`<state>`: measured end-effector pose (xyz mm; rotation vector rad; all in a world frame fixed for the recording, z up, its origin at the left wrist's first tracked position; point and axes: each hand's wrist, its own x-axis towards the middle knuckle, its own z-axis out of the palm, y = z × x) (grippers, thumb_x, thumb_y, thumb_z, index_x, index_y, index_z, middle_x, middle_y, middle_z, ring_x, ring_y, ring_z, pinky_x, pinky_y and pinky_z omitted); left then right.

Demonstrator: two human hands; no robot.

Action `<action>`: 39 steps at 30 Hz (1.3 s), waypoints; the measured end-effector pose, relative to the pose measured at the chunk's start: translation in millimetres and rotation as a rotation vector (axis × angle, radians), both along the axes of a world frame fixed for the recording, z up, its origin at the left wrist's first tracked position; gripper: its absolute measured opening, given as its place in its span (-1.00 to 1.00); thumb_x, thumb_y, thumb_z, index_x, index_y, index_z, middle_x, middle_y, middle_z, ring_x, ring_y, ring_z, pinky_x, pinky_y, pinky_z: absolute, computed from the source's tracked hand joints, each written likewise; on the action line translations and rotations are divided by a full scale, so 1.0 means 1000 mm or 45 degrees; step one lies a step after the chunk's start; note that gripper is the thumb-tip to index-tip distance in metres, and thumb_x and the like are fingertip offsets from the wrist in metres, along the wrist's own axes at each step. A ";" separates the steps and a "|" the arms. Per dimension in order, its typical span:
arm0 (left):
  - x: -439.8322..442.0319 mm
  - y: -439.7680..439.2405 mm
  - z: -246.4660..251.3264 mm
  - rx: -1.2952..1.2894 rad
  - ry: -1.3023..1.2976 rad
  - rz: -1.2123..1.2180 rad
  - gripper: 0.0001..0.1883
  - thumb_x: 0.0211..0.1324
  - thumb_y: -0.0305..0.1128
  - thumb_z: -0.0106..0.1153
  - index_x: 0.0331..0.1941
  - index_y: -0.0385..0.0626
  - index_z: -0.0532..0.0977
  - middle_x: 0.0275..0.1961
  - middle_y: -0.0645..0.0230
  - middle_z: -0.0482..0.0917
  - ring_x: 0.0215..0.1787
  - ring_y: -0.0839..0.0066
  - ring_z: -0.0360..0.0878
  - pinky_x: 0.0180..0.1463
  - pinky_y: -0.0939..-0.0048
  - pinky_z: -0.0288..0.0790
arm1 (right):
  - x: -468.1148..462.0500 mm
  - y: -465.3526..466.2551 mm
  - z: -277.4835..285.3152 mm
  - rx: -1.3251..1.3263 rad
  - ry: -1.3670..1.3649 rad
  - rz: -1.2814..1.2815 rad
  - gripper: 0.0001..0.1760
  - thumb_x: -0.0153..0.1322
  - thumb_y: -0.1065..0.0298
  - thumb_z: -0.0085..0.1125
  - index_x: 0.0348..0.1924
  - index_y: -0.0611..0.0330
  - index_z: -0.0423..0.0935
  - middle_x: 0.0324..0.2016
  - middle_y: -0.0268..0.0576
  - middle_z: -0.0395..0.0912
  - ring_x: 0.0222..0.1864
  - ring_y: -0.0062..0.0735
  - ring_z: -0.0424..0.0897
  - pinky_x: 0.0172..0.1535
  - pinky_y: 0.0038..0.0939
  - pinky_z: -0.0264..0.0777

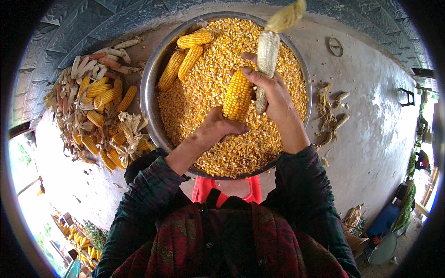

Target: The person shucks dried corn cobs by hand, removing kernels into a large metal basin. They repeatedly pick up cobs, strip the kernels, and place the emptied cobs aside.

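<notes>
My left hand (220, 123) grips the lower end of a yellow corn cob (238, 95) still covered in kernels. My right hand (273, 88) has its thumb by the top of that cob. The same hand also holds a pale, stripped corncob (268, 52), upright in the picture, with a tuft of dry husk (286, 15) at its top. Both hands are over a large round metal basin (147, 87) heaped with loose corn kernels (226, 153). Three full cobs (190, 62) lie on the kernels at the basin's upper left.
Left of the basin is a pile of unshelled corn (104, 93) with dry husks and bare cobs (83, 67). Husk scraps (325, 107) litter the concrete floor (368, 139) on the right. A red plastic stool (255, 189) shows below the basin's near rim.
</notes>
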<state>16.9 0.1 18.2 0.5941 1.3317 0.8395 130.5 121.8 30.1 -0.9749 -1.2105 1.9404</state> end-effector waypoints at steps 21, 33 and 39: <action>0.014 -0.002 -0.009 0.159 0.754 -0.086 -0.57 -0.21 -0.35 0.32 -0.18 -0.25 0.48 -0.36 0.24 0.61 -0.35 0.40 0.58 -0.21 0.34 0.44 | -0.015 -0.009 -0.014 0.146 -0.077 -0.099 -0.68 0.30 0.35 0.26 -0.15 0.31 0.48 -0.40 -0.19 0.55 -0.35 -0.44 0.56 -0.20 -0.44 0.43; -0.005 -0.014 0.002 -0.330 -0.589 0.058 -0.71 -0.06 -0.33 0.25 -0.29 -0.30 0.56 -0.31 0.25 0.61 -0.29 0.44 0.56 -0.02 0.48 0.40 | -0.006 -0.003 -0.005 0.066 -0.215 0.010 -0.74 0.33 0.31 0.26 -0.20 0.25 0.51 -0.54 -0.36 0.51 -0.61 -0.68 0.43 -0.54 -0.57 0.30; 0.010 -0.005 -0.014 0.135 0.946 -0.128 -0.47 -0.23 -0.17 0.37 -0.22 -0.34 0.45 -0.39 0.10 0.62 -0.28 0.19 0.61 -0.14 0.22 0.45 | -0.007 -0.012 0.000 0.038 0.095 0.077 -0.65 0.29 0.31 0.27 -0.09 0.23 0.51 -0.44 -0.29 0.61 -0.39 -0.50 0.59 -0.26 -0.47 0.48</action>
